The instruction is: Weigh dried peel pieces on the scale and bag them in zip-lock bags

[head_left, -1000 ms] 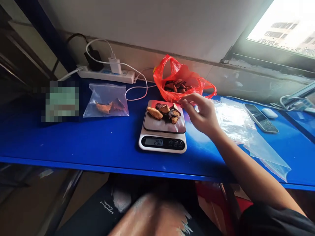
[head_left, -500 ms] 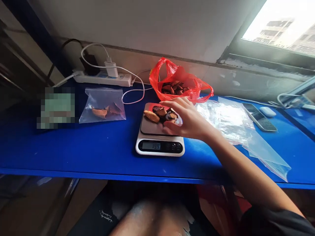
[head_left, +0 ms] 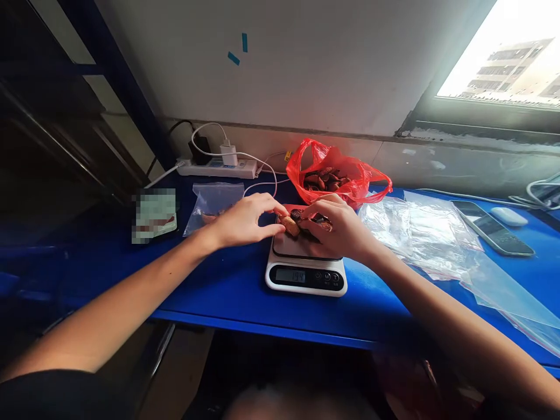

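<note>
A white kitchen scale with a metal plate stands on the blue table, its display lit. On the plate lie several dried, dark brown chunks and one tan, rough-skinned piece. My left hand comes in from the left, thumb and fingers apart, tips at the tan piece; whether they touch it I cannot tell. From the right, my right hand curves over the dark chunks with its fingers spread, hiding part of them.
Behind the scale, a red plastic bag holds more brown pieces. Left are a clear zip bag with pieces inside, a power strip and a blurred-out item. Clear bags, a phone and a white mouse lie right.
My left hand has come into view and reached the scale's left side. My right hand stays over the chunks. The camera view has shifted, so the table sits lower and further right.
</note>
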